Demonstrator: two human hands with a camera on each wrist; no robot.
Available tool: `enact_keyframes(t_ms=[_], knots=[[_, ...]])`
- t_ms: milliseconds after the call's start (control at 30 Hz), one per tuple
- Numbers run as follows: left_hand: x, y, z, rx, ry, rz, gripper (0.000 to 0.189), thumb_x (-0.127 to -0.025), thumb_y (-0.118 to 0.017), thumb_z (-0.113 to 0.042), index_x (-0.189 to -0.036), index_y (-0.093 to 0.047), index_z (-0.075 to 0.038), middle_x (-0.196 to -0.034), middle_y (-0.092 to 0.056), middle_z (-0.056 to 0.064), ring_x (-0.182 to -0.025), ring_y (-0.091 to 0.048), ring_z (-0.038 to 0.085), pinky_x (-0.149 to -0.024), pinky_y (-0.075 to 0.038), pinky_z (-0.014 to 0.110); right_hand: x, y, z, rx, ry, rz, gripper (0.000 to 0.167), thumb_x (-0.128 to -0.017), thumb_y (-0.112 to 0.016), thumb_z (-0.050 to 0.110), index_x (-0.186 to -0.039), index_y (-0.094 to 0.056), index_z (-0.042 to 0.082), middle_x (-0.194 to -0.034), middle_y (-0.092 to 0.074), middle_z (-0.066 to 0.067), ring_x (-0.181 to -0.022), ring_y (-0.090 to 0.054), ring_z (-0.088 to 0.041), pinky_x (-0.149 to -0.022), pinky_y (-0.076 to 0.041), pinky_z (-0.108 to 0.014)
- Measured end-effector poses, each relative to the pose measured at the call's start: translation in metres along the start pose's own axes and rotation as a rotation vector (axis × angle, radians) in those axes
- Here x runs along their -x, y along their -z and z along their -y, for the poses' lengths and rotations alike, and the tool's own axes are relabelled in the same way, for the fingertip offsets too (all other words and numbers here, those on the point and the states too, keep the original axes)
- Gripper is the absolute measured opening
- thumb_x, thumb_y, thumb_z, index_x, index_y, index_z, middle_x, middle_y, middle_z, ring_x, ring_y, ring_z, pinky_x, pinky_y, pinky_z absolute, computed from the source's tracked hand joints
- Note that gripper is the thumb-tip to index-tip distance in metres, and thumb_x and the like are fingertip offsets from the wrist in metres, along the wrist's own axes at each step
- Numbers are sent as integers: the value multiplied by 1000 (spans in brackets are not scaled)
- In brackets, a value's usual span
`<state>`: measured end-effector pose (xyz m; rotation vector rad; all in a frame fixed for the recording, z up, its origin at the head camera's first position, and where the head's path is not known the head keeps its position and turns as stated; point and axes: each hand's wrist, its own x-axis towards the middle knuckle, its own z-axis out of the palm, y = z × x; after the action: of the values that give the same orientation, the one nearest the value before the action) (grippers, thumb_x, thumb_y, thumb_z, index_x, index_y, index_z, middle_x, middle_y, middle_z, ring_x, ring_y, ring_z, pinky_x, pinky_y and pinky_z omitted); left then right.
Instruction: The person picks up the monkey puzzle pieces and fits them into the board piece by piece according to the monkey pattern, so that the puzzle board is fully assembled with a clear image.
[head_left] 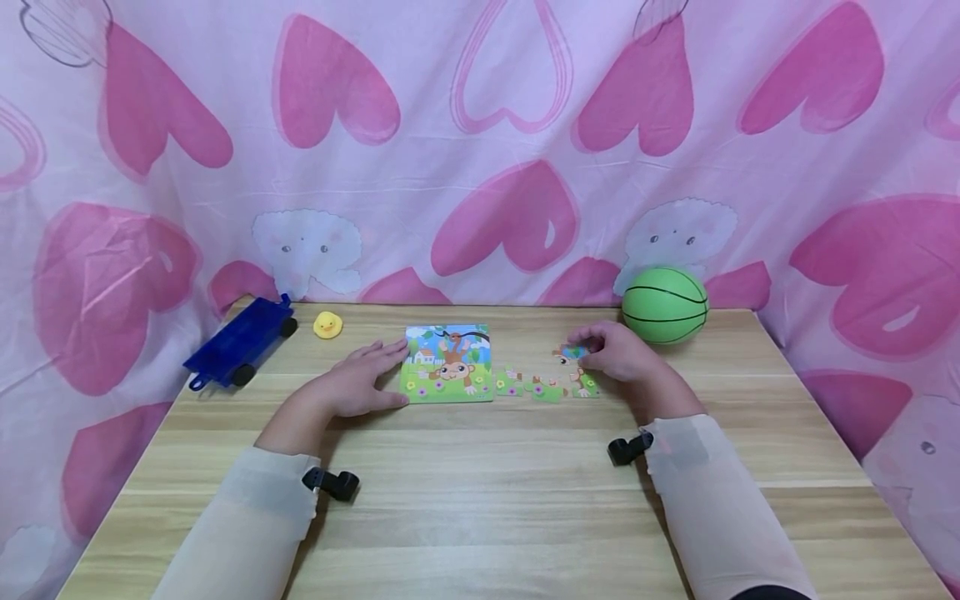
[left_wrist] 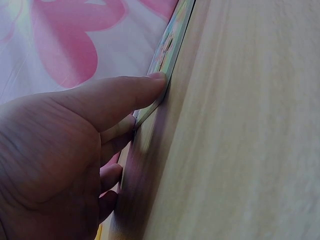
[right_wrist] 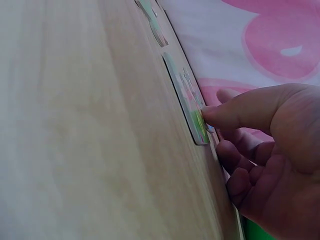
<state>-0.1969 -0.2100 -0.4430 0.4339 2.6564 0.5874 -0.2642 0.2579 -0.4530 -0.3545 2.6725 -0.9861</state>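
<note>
A monkey picture puzzle board point(head_left: 447, 371) lies flat on the table, its picture showing a fence, a house and flowers. My left hand point(head_left: 369, 379) rests at its left side, thumb touching the near left corner and fingers spread along the edge; in the left wrist view the thumb point(left_wrist: 145, 90) lies on the board's rim. To the right lie several loose puzzle pieces point(head_left: 547, 392). My right hand point(head_left: 618, 354) pinches a blue-topped puzzle piece point(head_left: 564, 356) between thumb and index finger, which partly cover it. In the right wrist view, the thumb point(right_wrist: 235, 117) is beside a green-edged piece point(right_wrist: 185, 100).
A green ball point(head_left: 664, 305) stands behind my right hand. At the back left are a blue wheeled toy cart point(head_left: 243, 340) and a yellow rubber duck point(head_left: 327, 325). A pink heart-patterned cloth point(head_left: 502, 217) hangs behind the wooden table point(head_left: 480, 500).
</note>
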Motion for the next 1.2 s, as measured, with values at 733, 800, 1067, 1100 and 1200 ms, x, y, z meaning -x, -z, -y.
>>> enact_keyframes(t_ms=[733, 800, 1067, 1100, 1200], knots=[[-1, -1, 0, -7, 0, -2, 93, -97, -73, -56, -172, -25, -29, -182, -18, -3, -169, -7, 42, -131, -12, 75, 3, -4, 12, 0, -3, -23, 33, -100, -69, 5, -132, -72, 12, -123, -71, -13, -110, -61, -28, -97, -55, -40], [0, -1, 0, -7, -3, -6, 93, -97, -73, -57, -172, -26, -28, -182, -19, -3, -169, -7, 43, -131, -12, 76, 4, -5, 18, -19, -10, -25, 31, -103, -64, 6, -132, -72, 15, -125, -72, -11, -109, -65, -28, -96, -57, -41], [1, 0, -1, -8, 13, -3, 93, -97, -74, -55, -172, -25, -29, -182, -17, -5, -169, -6, 41, -131, -12, 76, 0, -18, 54, -151, 41, 13, 34, -104, -64, 10, -133, -72, 24, -125, -71, -8, -108, -65, -26, -79, -61, -36], [1, 0, -1, -11, 12, -3, 93, -97, -73, -56, -172, -25, -29, -182, -17, -5, -169, -6, 42, -131, -12, 76, -1, -20, 59, -152, 59, 17, 34, -104, -65, 10, -134, -72, 25, -127, -70, -8, -111, -65, -26, -80, -61, -36], [1, 0, 0, -13, 8, -4, 93, -97, -73, -56, -172, -25, -29, -182, -17, -5, -169, -6, 43, -131, -12, 76, -6, -29, 74, -142, 90, 18, 34, -102, -67, 12, -131, -74, 29, -130, -70, -3, -114, -67, -25, -89, -60, -38]])
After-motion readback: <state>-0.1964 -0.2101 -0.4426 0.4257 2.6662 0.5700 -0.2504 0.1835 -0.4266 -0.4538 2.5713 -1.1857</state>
